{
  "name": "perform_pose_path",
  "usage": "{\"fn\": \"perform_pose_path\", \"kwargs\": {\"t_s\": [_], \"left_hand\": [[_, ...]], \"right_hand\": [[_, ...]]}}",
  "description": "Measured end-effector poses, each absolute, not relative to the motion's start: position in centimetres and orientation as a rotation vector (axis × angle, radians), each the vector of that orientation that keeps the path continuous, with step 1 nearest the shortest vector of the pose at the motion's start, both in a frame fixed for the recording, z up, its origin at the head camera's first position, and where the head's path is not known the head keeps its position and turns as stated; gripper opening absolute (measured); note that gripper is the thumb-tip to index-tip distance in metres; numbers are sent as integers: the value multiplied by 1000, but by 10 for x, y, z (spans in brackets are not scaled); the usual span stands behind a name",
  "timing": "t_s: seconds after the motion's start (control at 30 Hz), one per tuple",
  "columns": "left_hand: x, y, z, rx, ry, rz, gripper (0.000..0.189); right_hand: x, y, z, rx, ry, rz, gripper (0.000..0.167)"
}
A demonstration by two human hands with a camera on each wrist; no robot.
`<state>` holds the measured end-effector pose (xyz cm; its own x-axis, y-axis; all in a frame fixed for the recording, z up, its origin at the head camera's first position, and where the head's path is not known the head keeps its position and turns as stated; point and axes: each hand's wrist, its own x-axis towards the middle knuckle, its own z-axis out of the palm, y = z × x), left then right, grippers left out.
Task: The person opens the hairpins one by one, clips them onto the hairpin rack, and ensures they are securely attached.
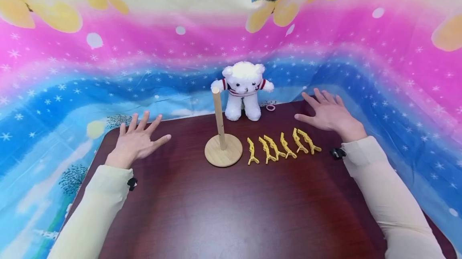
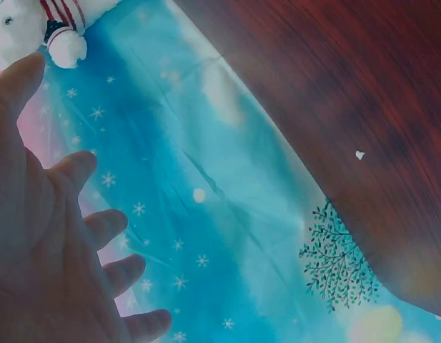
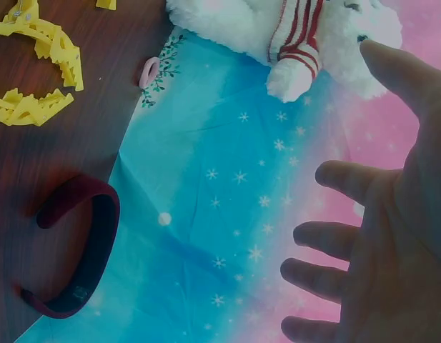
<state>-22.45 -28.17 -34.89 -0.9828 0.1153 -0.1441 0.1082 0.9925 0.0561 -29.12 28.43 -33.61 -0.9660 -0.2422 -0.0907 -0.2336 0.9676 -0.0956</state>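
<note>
My left hand (image 1: 135, 142) hovers over the left end of the dark red-brown table, fingers spread and holding nothing. My right hand (image 1: 330, 114) is likewise spread and holds nothing, over the far right of the table. Nearest to it is a dark red headband (image 3: 98, 250), seen only in the right wrist view. Several yellow toothed hair clips (image 1: 283, 146) lie in a row left of the right hand. Between the hands stands a pale wooden post on a round base (image 1: 223, 152). Behind it a white teddy bear (image 1: 243, 90) in a striped top is upright.
A small pink ring (image 1: 270, 108) lies by the bear's foot at the table's back edge. A tiny white bit (image 2: 359, 154) shows on the tabletop in the left wrist view. Printed cloth (image 1: 173, 62) hangs behind and beside the table (image 1: 231, 211).
</note>
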Motion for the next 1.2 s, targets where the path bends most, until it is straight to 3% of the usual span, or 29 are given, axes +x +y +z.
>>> {"fn": "perform_pose_path", "kwargs": {"t_s": [0.6, 1.2], "left_hand": [[-228, -274, -355, 257, 2982, 136, 88], [-231, -263, -379, 467, 3070, 248, 80]], "right_hand": [[-293, 297, -343, -486, 3048, -272, 95], [-283, 307, -353, -531, 2994, -534, 80]]}}
